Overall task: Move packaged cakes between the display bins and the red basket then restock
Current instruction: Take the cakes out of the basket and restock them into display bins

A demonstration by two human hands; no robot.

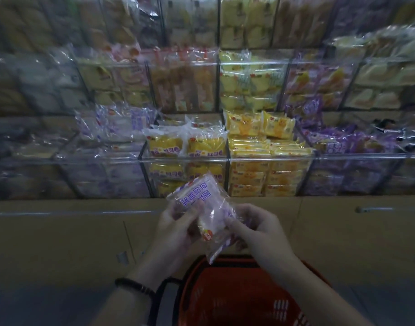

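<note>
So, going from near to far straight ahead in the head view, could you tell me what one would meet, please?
red basket → white-and-purple cake packet held in both hands → yellow cake packets in the front bin → yellow packets behind.

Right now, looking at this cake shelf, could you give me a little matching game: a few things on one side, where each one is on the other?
Things:
1. purple-lettered cake packet
2. red basket
3. black bracelet
4. yellow cake packets

Places:
A. on the left wrist
B. low down, beneath the hands
C. in a clear bin on the shelf
D. held in both hands

Pairs: 1-D, 2-B, 3-A, 4-C
</note>
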